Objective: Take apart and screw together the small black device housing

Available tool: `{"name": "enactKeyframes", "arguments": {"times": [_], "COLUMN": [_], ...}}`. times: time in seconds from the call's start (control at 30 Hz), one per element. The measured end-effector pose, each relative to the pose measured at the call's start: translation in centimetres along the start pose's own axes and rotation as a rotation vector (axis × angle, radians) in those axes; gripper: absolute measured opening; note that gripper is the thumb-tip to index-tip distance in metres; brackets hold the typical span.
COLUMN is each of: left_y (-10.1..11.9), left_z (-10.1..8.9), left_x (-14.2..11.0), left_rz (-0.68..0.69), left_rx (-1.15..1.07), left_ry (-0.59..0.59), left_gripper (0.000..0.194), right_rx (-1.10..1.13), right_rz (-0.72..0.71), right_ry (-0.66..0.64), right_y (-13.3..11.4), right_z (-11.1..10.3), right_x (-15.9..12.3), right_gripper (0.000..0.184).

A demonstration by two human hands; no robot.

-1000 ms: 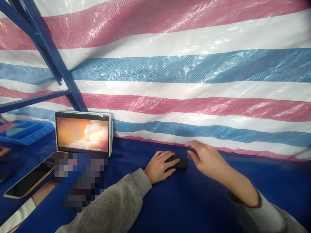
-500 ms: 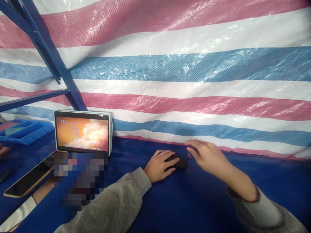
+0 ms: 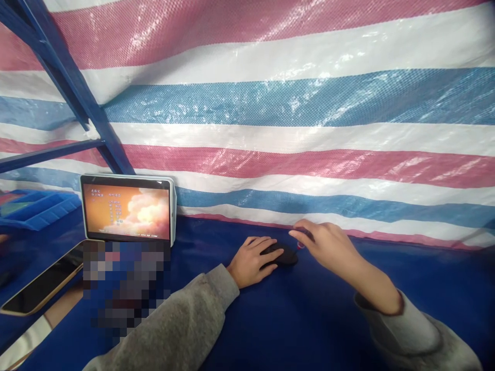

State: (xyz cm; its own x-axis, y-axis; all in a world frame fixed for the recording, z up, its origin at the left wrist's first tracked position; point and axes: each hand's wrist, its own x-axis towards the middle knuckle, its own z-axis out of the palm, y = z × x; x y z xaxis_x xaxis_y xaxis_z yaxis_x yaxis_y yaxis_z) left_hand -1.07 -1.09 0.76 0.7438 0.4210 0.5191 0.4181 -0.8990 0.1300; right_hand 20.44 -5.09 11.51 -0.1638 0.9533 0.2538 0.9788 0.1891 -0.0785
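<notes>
My left hand rests on a black computer mouse, its fingers holding the mouse down against the blue table. The mouse looks turned over, but its details are too dark to be sure. Over the mouse's right end, my right hand is bent at the wrist. Its thumb and fingers pinch a small screwdriver, of which a red part and a thin dark shaft show. The shaft slants down to the mouse's right end. My fingers hide most of the handle.
A tablet in a pale case stands at the left, its screen lit orange. In front lies a phone, beside a blurred-out patch and another person's arm. Farther left are a blue divided tray and blue metal frame. Striped sheeting hangs behind.
The view has shifted slightly, so everything sits a little farther left. My right thumb and fingertips have turned slightly around the screwdriver. My left hand stays on the mouse.
</notes>
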Motion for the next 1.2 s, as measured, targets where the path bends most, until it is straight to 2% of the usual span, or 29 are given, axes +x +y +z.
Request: {"name": "enactKeyframes", "arguments": {"times": [0.13,0.3,0.43,0.63,0.8,0.93,1.2], "left_y": [-0.05,-0.13,-0.1,-0.1,-0.04,-0.01,0.03], "left_z": [0.1,0.18,0.13,0.21,0.11,0.09,0.04], "left_x": [-0.01,-0.06,-0.07,-0.06,-0.02,-0.01,0.01], "left_rz": [0.004,-0.003,0.0,-0.006,-0.008,-0.004,-0.004], "left_rx": [0.003,0.006,0.007,-0.003,-0.004,0.001,0.011], "left_ry": [-0.002,-0.003,-0.005,-0.012,-0.004,0.001,-0.003], "left_gripper": [0.037,0.037,0.038,0.038,0.037,0.037,0.037], "right_rx": [0.01,0.085,0.063,0.054,0.1,0.128,0.021], "right_rz": [0.007,-0.051,-0.048,0.002,-0.01,-0.064,-0.024], "right_ry": [-0.051,-0.031,-0.018,-0.047,-0.054,-0.016,0.01], "right_y": [-0.16,-0.04,0.02,-0.33,-0.34,0.02,0.08], "right_z": [-0.26,-0.44,-0.26,-0.25,-0.54,-0.3,0.08], "right_x": [-0.14,-0.31,-0.17,-0.09,-0.2,-0.13,-0.07], "right_gripper": [0.033,0.03,0.027,0.037,0.029,0.029,0.037]}}
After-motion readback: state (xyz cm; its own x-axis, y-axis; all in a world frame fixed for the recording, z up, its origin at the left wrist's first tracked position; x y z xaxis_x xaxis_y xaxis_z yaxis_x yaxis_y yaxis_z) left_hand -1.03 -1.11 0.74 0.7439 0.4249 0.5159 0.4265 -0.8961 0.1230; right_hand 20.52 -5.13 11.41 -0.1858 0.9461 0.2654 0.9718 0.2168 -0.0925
